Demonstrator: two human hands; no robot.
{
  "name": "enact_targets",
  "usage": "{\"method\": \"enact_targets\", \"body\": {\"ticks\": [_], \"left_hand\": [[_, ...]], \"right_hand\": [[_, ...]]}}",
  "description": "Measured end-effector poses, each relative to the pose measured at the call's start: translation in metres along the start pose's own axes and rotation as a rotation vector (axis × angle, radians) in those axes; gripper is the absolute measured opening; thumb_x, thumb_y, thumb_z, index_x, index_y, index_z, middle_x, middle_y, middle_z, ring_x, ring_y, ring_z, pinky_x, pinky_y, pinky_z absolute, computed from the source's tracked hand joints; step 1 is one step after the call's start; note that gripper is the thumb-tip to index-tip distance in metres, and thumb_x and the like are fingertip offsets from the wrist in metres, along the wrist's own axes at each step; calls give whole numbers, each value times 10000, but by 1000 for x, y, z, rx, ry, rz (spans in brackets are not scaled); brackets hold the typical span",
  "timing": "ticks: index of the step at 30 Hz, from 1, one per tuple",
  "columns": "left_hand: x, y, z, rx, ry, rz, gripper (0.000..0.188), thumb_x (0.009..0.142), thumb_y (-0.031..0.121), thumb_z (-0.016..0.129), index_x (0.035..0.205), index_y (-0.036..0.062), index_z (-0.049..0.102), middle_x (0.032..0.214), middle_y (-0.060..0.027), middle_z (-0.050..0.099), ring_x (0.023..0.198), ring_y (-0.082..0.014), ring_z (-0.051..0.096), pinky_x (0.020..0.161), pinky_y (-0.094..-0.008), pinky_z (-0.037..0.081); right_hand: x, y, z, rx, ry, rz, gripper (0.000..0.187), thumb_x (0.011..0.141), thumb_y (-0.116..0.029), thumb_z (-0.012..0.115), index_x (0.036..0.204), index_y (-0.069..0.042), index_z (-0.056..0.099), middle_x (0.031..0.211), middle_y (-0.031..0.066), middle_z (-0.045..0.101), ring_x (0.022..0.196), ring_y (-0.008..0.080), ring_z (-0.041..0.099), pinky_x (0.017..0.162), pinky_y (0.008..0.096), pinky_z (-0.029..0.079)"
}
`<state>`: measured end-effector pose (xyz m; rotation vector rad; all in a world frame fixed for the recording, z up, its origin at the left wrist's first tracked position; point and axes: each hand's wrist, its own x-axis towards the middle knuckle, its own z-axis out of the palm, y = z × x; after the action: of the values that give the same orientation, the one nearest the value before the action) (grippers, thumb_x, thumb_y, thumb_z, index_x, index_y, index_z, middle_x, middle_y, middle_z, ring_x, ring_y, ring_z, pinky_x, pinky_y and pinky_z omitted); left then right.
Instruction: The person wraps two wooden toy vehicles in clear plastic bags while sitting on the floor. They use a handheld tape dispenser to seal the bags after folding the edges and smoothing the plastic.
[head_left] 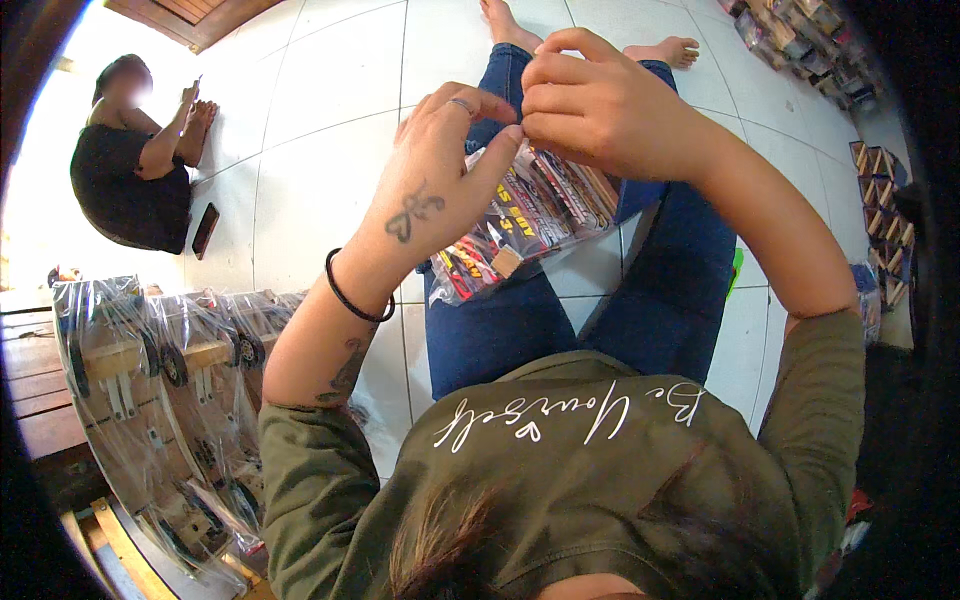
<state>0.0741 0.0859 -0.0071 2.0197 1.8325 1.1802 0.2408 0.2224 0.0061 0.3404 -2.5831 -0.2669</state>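
A clear plastic bag (530, 215) rests on my thighs, packed with flat pieces in bright printed colours and pale wood. My left hand (440, 150) bends over the bag's upper edge, its thumb and forefinger pinched together there. Right beside it, my right hand (600, 110) is closed, with its fingers curled and fingertips drawn together above the bag. Whatever the right fingers grip is hidden from view. The two hands nearly touch at the left thumb.
Large plastic-wrapped wooden pieces with black wheels (160, 350) stand at the left by a slatted wooden surface (35, 380). Another person (130, 170) sits on the tiled floor (330, 110) near a dark phone (205, 230). Wrapped goods (800, 45) and stacked wooden pieces (882, 220) line the right.
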Motion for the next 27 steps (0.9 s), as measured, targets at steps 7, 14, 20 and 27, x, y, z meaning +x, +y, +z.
{"method": "enact_targets", "body": {"ticks": [7, 14, 20, 27], "left_hand": [[-16, 10, 0, 326, 53, 200, 80, 806, 161, 704, 788, 90, 674, 776, -29, 658, 851, -213, 617, 1022, -463, 339], [-27, 3, 18, 216, 224, 187, 69, 746, 133, 731, 745, 107, 667, 739, 7, 624, 822, -192, 584, 1001, -451, 297], [-42, 5, -15, 263, 116, 87, 104, 713, 150, 760, 752, 105, 675, 759, -8, 631, 850, -201, 586, 969, -419, 348], [-26, 15, -18, 219, 119, 125, 174, 765, 235, 734, 843, 81, 709, 876, -34, 663, 923, -225, 600, 1026, -442, 315]], "right_hand": [[-6, 28, -22, 315, -264, 174, 139, 775, -182, 714, 834, -84, 633, 927, 34, 626, 997, 234, 545, 955, 406, 384], [-14, 17, -32, 272, -64, 234, 183, 768, -208, 729, 893, -96, 654, 997, 41, 620, 1004, 239, 542, 943, 400, 375], [-16, 0, 5, 366, -8, 248, 117, 766, -194, 734, 835, -109, 693, 878, 15, 651, 995, 206, 549, 918, 388, 379], [-6, -2, -6, 383, -55, 192, 122, 751, -170, 747, 820, -92, 684, 880, 23, 648, 996, 203, 548, 917, 389, 378]]}}
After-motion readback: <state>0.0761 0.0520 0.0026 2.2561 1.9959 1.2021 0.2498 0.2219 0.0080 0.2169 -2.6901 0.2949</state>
